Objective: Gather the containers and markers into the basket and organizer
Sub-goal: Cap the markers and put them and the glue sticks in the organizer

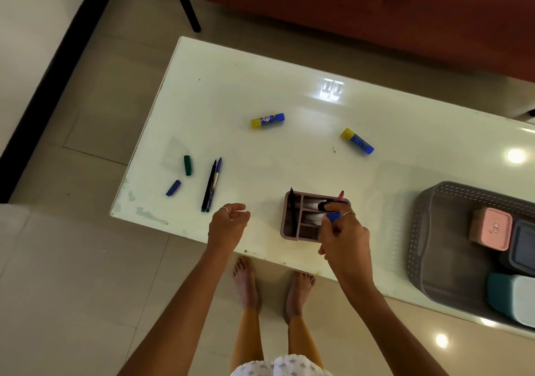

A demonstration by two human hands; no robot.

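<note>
A mauve organizer [286,225] stands near the table's front edge with a black pen and markers in it. My right hand [344,236] hovers over its right side, fingers curled round a blue-capped marker [333,216] and touching a black one [323,205]. My left hand [228,225] hangs loosely curled above the table edge, holding nothing. Two pens [211,186] lie side by side to the left, with a green cap [187,165] and a blue cap [173,188] beyond them. The grey basket [428,231] at the right holds a pink container [489,228] and other containers.
Two blue-and-yellow glue sticks [267,120] [357,141] lie on the white table [231,92] farther back. A red sofa [347,5] stands behind the table. My bare feet [246,283] show under the front edge on the tiled floor.
</note>
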